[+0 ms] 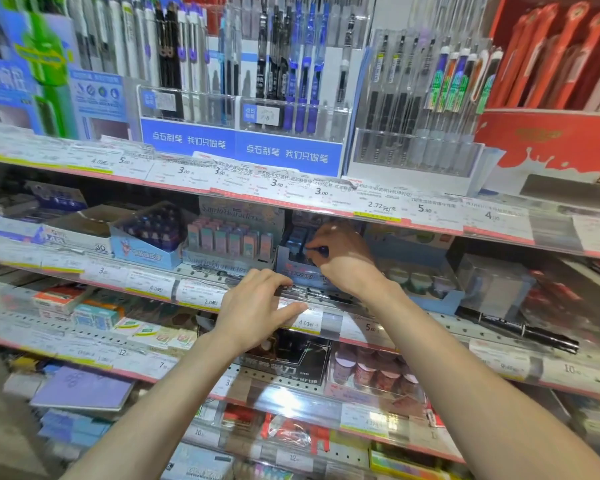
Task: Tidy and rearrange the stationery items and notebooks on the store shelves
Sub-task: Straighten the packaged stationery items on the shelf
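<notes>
Reaching into the second shelf from the top, the right hand (340, 252) is curled around a small dark blue pen-like item (317, 251), pinching it between thumb and fingertips just above a blue display box (293, 268) of similar dark items. The left hand (257, 306) rests on the front edge of that same shelf (413, 313), its fingers bent over the clear price strip (201, 294) and its thumb pressed against a white price tag (307, 320) marked 4.00; the fingers seem to pin a few thin dark pens (302, 291) lying along the shelf lip, though blur makes it hard to tell whether they are gripped or only touched. Left of the blue box stands a pastel box of pink and teal erasers (232, 239), and farther left a light blue carton (146, 237) holding dark purple pieces. A black marker (520, 329) lies on the shelf to the right, well apart from both hands. On the top shelf, clear racks of upright pens (284, 67) sit behind blue signs (239, 147) with white characters, beside a red display (551, 133) at the far right. Below the hands, lower shelves hold rolls of tape (368, 368), a black box (291, 358), and a purple notebook (84, 388) at the lower left.
</notes>
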Tool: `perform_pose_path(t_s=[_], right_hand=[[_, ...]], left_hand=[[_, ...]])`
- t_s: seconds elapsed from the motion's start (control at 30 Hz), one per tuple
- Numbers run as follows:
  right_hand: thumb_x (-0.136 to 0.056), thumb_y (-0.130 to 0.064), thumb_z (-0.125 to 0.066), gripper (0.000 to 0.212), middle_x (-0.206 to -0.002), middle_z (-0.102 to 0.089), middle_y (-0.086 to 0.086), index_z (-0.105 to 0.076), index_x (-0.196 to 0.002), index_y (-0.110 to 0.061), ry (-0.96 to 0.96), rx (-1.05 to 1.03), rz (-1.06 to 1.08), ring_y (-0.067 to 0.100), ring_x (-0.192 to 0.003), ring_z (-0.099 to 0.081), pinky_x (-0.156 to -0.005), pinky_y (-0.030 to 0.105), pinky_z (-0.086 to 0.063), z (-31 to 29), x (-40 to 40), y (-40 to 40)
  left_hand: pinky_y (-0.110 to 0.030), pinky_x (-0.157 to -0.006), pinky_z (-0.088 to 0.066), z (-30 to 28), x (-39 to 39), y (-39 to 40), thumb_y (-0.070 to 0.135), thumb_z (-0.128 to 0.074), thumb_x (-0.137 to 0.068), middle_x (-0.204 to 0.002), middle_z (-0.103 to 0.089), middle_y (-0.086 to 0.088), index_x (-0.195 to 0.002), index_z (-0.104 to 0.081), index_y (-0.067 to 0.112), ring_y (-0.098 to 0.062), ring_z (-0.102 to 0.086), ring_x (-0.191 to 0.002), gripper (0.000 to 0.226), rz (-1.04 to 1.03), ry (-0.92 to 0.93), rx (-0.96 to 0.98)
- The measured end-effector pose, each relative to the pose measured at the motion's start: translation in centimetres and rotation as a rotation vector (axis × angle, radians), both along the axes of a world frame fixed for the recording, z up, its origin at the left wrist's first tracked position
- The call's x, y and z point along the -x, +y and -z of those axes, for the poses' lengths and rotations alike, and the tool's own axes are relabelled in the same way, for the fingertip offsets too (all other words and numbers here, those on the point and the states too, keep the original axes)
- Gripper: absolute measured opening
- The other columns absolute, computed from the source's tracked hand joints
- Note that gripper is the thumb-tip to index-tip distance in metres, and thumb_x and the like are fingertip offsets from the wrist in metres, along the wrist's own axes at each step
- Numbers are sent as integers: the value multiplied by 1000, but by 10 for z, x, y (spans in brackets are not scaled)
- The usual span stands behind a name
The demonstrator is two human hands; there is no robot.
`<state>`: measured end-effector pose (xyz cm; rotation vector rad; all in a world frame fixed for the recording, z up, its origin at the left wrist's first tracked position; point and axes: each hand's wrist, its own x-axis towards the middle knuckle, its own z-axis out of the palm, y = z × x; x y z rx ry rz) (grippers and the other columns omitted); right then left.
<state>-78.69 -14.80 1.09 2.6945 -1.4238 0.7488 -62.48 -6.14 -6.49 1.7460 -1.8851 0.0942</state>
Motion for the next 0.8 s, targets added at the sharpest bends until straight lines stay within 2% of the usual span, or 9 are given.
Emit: perform_pose_path(t_s=[0.27,0.43,0.53,0.67,0.8], right_hand=[[-98,-32,-57,26,-129,-62,-4,-74,-116,-24,-27,-42,6,23,-120,-51,-99,37,-43,1,2,-1],[-99,-27,-55,29,-129,-63,3,-71,-122,-20,25,-34,-27,25,-117,-56,-97,38,-47,0,5,7],[-98,-21,-57,28,-127,-66,4,-71,-122,-17,-24,-54,-60,24,-114,-60,-100,35,-47,-2,12,12],[-97,-20,-57,30,-133,-63,0,-68,-125,-18,-97,-118,-85,19,-120,-57,-105,30,-45,3,28,23],[-97,-23,-54,30,-131,-62,-5,-68,-124,-21,-162,-93,-31,15,-115,-59,-98,30,-48,9,49,38]], left_hand=[[-32,-81,-49,2,0,0,75,-50,-82,-123,-58,17,-127,-58,33,-5,-46,-120,62,4,9,19],[-34,-82,-50,3,0,0,74,-52,-82,-121,-58,18,-125,-59,33,-6,-47,-118,61,6,32,26],[-35,-84,-50,2,0,0,74,-52,-81,-121,-58,18,-124,-59,33,-5,-47,-118,60,4,41,28],[-34,-82,-50,2,1,1,74,-54,-80,-120,-59,19,-123,-60,33,-5,-48,-117,60,6,67,36],[-31,-80,-49,3,0,2,72,-57,-79,-118,-59,19,-121,-61,34,-4,-50,-113,57,13,106,51]])
